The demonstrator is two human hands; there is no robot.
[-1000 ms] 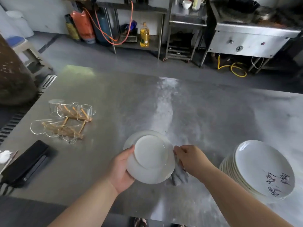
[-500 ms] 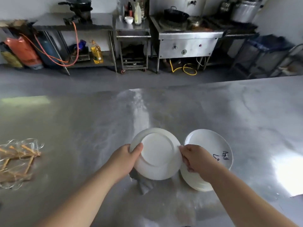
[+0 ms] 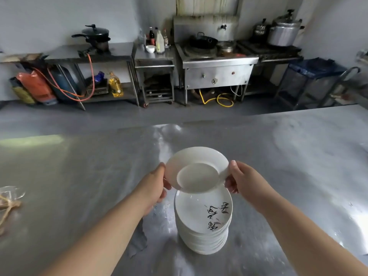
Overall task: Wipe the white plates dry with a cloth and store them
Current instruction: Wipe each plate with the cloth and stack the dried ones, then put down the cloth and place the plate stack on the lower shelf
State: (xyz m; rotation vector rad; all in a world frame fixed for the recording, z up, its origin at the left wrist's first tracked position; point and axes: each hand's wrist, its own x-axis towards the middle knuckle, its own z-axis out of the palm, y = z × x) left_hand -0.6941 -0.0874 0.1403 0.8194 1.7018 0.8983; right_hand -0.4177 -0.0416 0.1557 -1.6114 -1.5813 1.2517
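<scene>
Head view: white plate (image 3: 199, 172) held tilted just above the stack of plates (image 3: 203, 232), pinched at opposite rims by left hand (image 3: 157, 184) and right hand (image 3: 242, 178), fingers curled under. Grey cloth (image 3: 139, 242) just left of the stack, on the steel table (image 3: 79, 176).

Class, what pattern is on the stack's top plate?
The stack's top plate is white with black handwritten characters; head view.

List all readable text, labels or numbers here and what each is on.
Black brush-style characters on the top plate of the stack: present, but too blurred to read.
Label on the yellow oil bottle: too small to read.
Labels on the sauce bottles on the back counter: too small to read.
Held white plate: no text.
</scene>
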